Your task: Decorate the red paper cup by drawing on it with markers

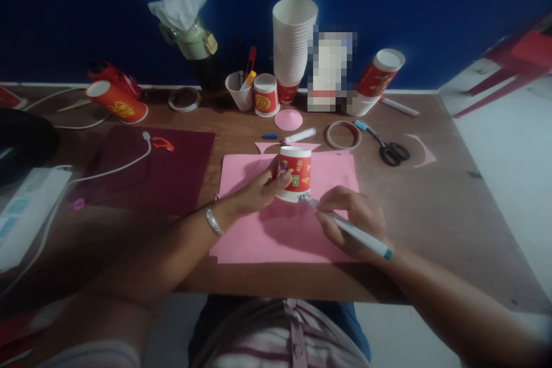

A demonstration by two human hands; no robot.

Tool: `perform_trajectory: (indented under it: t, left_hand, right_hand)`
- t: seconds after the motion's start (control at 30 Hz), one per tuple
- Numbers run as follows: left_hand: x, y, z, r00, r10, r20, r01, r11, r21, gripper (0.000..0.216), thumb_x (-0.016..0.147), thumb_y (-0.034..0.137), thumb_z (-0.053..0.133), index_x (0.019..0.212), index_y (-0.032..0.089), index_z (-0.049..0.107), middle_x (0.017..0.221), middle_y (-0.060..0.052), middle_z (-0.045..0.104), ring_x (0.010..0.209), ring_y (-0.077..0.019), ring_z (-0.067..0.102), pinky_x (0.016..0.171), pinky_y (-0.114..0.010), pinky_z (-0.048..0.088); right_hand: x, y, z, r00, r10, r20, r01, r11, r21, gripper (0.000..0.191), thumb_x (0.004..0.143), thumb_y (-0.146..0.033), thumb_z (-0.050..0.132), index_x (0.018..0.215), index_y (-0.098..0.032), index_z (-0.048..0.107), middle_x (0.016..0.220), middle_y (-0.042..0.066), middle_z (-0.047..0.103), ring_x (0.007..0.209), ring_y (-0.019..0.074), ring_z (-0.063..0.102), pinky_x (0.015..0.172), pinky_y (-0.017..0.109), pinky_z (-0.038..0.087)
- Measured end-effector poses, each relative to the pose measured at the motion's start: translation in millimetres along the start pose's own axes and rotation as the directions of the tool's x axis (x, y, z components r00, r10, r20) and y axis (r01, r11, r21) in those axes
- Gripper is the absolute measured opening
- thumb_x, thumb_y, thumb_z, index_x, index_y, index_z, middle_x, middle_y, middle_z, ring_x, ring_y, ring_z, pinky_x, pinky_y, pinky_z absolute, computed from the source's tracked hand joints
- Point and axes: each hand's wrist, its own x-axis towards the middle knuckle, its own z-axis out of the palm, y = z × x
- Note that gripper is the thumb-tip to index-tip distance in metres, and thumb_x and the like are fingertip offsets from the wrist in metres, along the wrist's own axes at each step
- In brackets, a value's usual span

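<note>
table (431, 213) of brown wood fills most of the view, and it stands against a dark blue wall (431, 11). a pale floor (517, 184) shows on the right side of it.

a sheet of pink paper (276, 241) lies flat on the table, close to the person. a red cup (295, 171) with a white top stands on the far part of this sheet. the left hand (259, 190) is wrapped around the side of the cup and holds it in place. a silver bracelet (213, 221) sits on that wrist. the right hand (351, 218) is closed around a white pen (357, 234), and the tip of the pen touches the paper right at the bottom edge of the cup.

a sheet of dark red paper (172, 172) lies to the left of the pink one, with a white cable (116, 168) running over it. a small pink circle (288, 119) lies behind the cup. farther right are a ring of tape (332, 139) and black scissors (390, 149), side by side.

a tall stack of white cups (293, 40) stands at the back by the wall, with more red cups near it. a white tissue (179, 8) sticks up from a holder at the back left.
</note>
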Motion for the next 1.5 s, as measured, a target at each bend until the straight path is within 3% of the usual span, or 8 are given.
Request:
perform_trajectory:
  t: [0.33,0.6,1.5]
  left_hand:
    - [3.8,10.5,7.5,0.999,0.042,0.027,-0.042,0.999,0.003,0.069,0.103,0.069,0.068,0.152,0.022,0.055,0.138,-0.017,0.074,0.123,-0.0314,0.074,0.107,-0.046,0.057]
    - [1.3,8.2,3.4,0.999,0.035,0.034,-0.036,0.999,0.032,0.063,0.105,0.067,0.066,0.149,0.024,0.055,0.141,-0.017,0.073,0.124,-0.0297,0.073,0.1,-0.039,0.057]
    - [1.2,6.8,2.7,0.999,0.017,0.05,-0.018,1.0,0.022,0.065,0.104,0.068,0.067,0.149,0.024,0.053,0.141,-0.016,0.072,0.124,-0.0297,0.073,0.107,-0.044,0.057]
  right_hand:
    - [-1.4,1.2,1.8,1.0,-0.003,0.0,0.003,1.0,-0.01,0.013,0.097,-0.015,0.07,0.099,-0.026,0.064,0.083,0.0,0.079,0.066,0.0149,0.076,0.062,0.024,0.061]
    - [-2.4,1.6,3.6,1.0,0.004,-0.005,-0.004,1.0,-0.027,0.011,0.099,-0.017,0.069,0.097,-0.026,0.062,0.082,-0.001,0.079,0.067,0.0137,0.076,0.062,0.023,0.061]
    - [-1.7,0.6,1.4,1.0,0.004,-0.011,-0.004,0.999,-0.032,0.01,0.099,-0.017,0.068,0.097,-0.026,0.064,0.082,-0.001,0.079,0.067,0.0134,0.076,0.063,0.022,0.06]
